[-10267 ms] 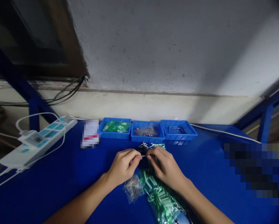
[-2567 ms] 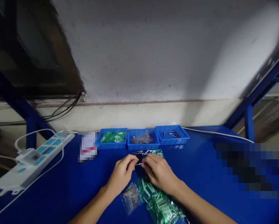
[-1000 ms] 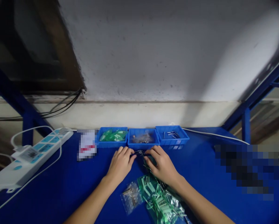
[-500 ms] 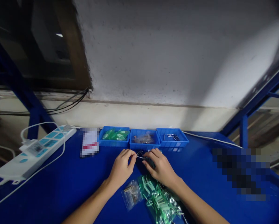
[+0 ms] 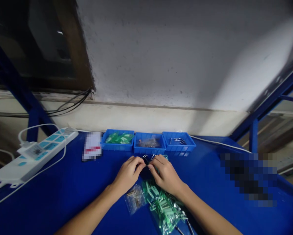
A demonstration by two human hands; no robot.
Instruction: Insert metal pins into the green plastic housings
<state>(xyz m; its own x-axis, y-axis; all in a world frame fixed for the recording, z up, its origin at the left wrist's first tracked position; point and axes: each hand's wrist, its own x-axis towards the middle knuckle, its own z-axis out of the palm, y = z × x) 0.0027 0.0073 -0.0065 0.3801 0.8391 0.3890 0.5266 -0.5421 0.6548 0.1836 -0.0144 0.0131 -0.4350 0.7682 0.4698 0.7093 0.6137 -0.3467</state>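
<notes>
Silvery and mostly hidden by fingers, a small metal part [image 5: 147, 165] sits between the fingertips of the left hand [image 5: 128, 173] and right hand [image 5: 168, 174], each pinched closed on it, above the middle of the blue bench [image 5: 68, 202]. Its long axis seems to run roughly parallel to the bench's back edge; which end is which cannot be told. Just beyond the fingers, loose metal pins [image 5: 145, 158] lie at a slant. Three blue trays [image 5: 149, 150] line the back edge. Closer to the person, a clear bag [image 5: 135, 199] lies beside green bags [image 5: 164, 209], left of the right forearm.
</notes>
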